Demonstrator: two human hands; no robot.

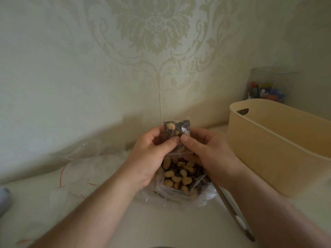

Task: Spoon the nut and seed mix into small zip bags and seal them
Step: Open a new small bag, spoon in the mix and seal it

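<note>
Now sealing: small zip bag [176,130], filled, pinched between left hand [148,156] and right hand [209,154] above bulk nut mix [180,174]. Next, likely: press along zip strip.

Pale bench [152,222] against patterned wall. On it: open clear bag of nut and seed mix [180,178] at centre, spoon handle [234,214] just right, beige bin [279,149] far right, empty zip bags [86,169] left, clear jar [266,86] behind bin.

Home room: damask wallpaper [152,33], beige storage bin [268,149], jar of pens [266,90].
</note>
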